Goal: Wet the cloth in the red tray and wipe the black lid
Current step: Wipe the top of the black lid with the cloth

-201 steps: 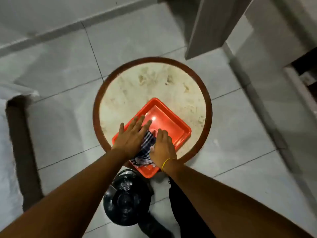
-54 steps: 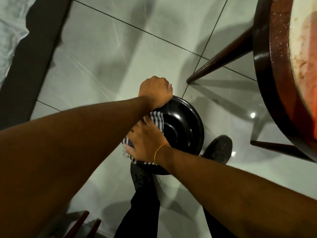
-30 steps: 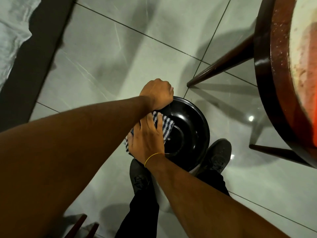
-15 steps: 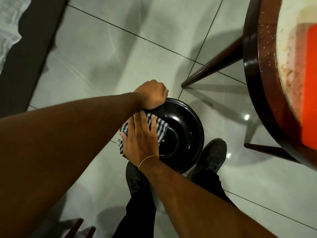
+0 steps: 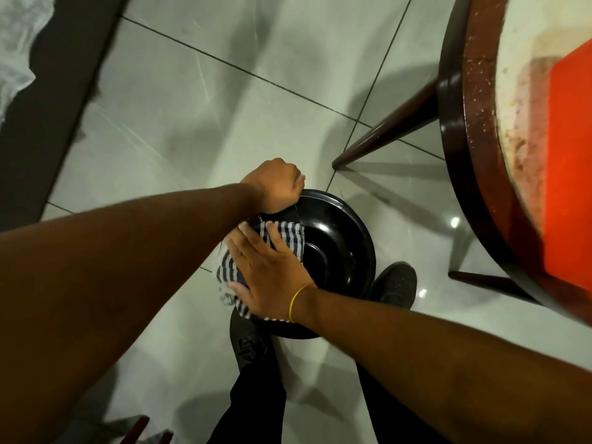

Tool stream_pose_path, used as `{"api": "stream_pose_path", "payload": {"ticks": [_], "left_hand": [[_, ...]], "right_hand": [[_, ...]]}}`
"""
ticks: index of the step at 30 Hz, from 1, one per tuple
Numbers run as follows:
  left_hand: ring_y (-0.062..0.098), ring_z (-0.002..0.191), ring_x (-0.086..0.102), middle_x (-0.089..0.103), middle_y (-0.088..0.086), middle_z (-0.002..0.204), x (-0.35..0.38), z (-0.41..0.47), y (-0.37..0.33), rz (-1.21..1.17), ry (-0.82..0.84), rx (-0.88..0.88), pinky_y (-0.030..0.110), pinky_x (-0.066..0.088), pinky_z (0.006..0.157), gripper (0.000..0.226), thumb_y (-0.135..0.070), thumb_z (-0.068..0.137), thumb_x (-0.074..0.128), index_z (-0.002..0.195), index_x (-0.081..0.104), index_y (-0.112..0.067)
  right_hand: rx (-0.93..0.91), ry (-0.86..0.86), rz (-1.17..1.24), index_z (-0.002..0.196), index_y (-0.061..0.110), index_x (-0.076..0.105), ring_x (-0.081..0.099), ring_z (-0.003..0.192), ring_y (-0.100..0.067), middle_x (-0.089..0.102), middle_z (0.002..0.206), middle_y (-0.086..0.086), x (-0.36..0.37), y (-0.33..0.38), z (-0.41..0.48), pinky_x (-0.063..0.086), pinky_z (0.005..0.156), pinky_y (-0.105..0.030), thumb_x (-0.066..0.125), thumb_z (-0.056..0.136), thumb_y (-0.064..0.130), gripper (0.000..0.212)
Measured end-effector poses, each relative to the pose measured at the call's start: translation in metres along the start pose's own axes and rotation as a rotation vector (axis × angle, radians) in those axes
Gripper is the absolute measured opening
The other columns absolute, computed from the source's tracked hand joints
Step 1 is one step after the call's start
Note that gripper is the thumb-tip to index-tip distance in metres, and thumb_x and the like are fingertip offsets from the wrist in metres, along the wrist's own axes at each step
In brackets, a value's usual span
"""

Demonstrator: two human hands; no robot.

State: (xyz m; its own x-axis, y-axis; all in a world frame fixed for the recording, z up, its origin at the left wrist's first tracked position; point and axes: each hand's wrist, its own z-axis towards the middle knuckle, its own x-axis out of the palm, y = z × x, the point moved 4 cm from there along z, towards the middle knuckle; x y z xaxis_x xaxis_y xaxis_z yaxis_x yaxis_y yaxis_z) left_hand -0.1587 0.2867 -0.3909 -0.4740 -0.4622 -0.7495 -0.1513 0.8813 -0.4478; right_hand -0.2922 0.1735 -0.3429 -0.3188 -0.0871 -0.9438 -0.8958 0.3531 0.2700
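The round black lid (image 5: 336, 248) lies low over the tiled floor, above my shoes. My left hand (image 5: 278, 185) is closed on its far rim. My right hand (image 5: 269, 274), a yellow band at the wrist, presses flat on the blue-and-white checked cloth (image 5: 288, 238), which covers the lid's left part and hangs past its left edge. A corner of the red tray (image 5: 570, 161) shows at the right on the round table (image 5: 474, 155).
The table's dark legs (image 5: 384, 133) slant down to the floor just right of the lid. My black shoes (image 5: 394, 286) stand under the lid. A dark strip and pale fabric (image 5: 16, 43) run along the far left.
Since the tray scene, the cloth has gone from the red tray to the black lid. Over the last second my right hand slid the cloth down and left across the lid; the left hand stays put.
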Motion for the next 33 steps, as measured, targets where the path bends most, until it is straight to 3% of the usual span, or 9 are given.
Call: {"api": "stream_pose_path", "payload": {"ticks": [7, 11, 13, 15, 19, 22, 25, 30, 33], "left_hand": [[0.014, 0.059, 0.048, 0.050, -0.001, 0.061, 0.005, -0.004, -0.001, -0.009, -0.050, 0.023, 0.036, 0.037, 0.069, 0.050, -0.038, 0.107, 0.030, 0.061, 0.043, -0.025], [0.014, 0.058, 0.048, 0.049, -0.001, 0.060, 0.006, -0.010, 0.003, -0.008, -0.076, 0.017, 0.036, 0.037, 0.068, 0.050, -0.037, 0.108, 0.031, 0.061, 0.043, -0.026], [0.014, 0.060, 0.049, 0.049, -0.002, 0.062, 0.008, -0.011, 0.004, -0.002, -0.074, 0.014, 0.036, 0.038, 0.069, 0.049, -0.038, 0.107, 0.030, 0.062, 0.043, -0.026], [0.016, 0.062, 0.050, 0.050, -0.002, 0.064, 0.008, -0.011, 0.003, 0.003, -0.068, 0.011, 0.036, 0.039, 0.070, 0.049, -0.039, 0.107, 0.029, 0.063, 0.044, -0.026], [0.027, 0.068, 0.056, 0.049, 0.000, 0.065, 0.008, -0.010, 0.002, 0.010, -0.070, 0.004, 0.039, 0.045, 0.072, 0.049, -0.039, 0.107, 0.029, 0.064, 0.047, -0.023], [0.027, 0.067, 0.053, 0.047, -0.001, 0.064, 0.008, -0.008, -0.002, 0.003, -0.084, 0.012, 0.038, 0.041, 0.070, 0.049, -0.038, 0.107, 0.030, 0.061, 0.042, -0.026], [0.026, 0.065, 0.051, 0.046, 0.000, 0.063, 0.007, -0.008, -0.002, -0.003, -0.092, 0.009, 0.038, 0.040, 0.070, 0.048, -0.039, 0.105, 0.029, 0.060, 0.041, -0.025], [0.031, 0.065, 0.052, 0.045, 0.002, 0.061, 0.006, -0.010, 0.000, -0.006, -0.103, -0.003, 0.038, 0.041, 0.068, 0.047, -0.041, 0.100, 0.026, 0.058, 0.040, -0.024], [0.030, 0.064, 0.051, 0.045, 0.002, 0.060, 0.004, -0.009, 0.000, -0.001, -0.123, -0.017, 0.037, 0.039, 0.067, 0.048, -0.041, 0.100, 0.027, 0.058, 0.040, -0.023]], "right_hand": [[-0.650, 0.174, -0.167, 0.174, 0.011, 0.014, 0.011, 0.169, -0.033, 0.016, 0.181, -0.014, 0.000, -0.036, -0.030, 0.006, 0.134, -0.063, 0.031, 0.108, 0.065, 0.087], [-0.966, 0.358, -0.182, 0.175, 0.018, 0.014, 0.006, 0.171, -0.029, 0.012, 0.184, -0.006, 0.004, -0.044, -0.035, -0.003, 0.135, -0.063, 0.045, 0.104, 0.062, 0.089], [-1.110, 0.389, -0.165, 0.174, 0.019, 0.019, 0.011, 0.170, -0.027, 0.018, 0.183, -0.002, 0.004, -0.047, -0.041, 0.000, 0.135, -0.063, 0.056, 0.099, 0.059, 0.092], [-1.202, 0.374, -0.154, 0.172, 0.018, 0.028, 0.018, 0.169, -0.027, 0.027, 0.180, -0.001, 0.005, -0.051, -0.049, 0.006, 0.134, -0.063, 0.060, 0.094, 0.057, 0.093], [-1.235, 0.319, -0.131, 0.170, 0.015, 0.035, 0.023, 0.167, -0.027, 0.034, 0.177, -0.002, 0.008, -0.053, -0.059, 0.003, 0.135, -0.063, 0.062, 0.090, 0.054, 0.092], [-1.129, 0.275, -0.081, 0.171, 0.017, 0.031, 0.020, 0.168, -0.027, 0.030, 0.179, -0.002, 0.011, -0.054, -0.068, 0.001, 0.136, -0.061, 0.063, 0.094, 0.049, 0.089], [-0.828, 0.226, -0.003, 0.174, 0.019, 0.019, 0.009, 0.170, -0.026, 0.015, 0.183, -0.001, 0.014, -0.054, -0.079, -0.002, 0.136, -0.059, 0.052, 0.103, 0.052, 0.085], [0.049, -0.080, 0.041, 0.175, 0.019, 0.014, 0.010, 0.171, -0.025, 0.010, 0.184, -0.003, 0.017, -0.052, -0.094, 0.015, 0.132, -0.064, 0.040, 0.108, 0.065, 0.085], [0.594, -0.177, 0.107, 0.174, 0.019, 0.018, 0.010, 0.171, -0.024, 0.013, 0.184, 0.000, 0.021, -0.033, -0.110, 0.006, 0.136, -0.060, 0.038, 0.108, 0.065, 0.083]]}}
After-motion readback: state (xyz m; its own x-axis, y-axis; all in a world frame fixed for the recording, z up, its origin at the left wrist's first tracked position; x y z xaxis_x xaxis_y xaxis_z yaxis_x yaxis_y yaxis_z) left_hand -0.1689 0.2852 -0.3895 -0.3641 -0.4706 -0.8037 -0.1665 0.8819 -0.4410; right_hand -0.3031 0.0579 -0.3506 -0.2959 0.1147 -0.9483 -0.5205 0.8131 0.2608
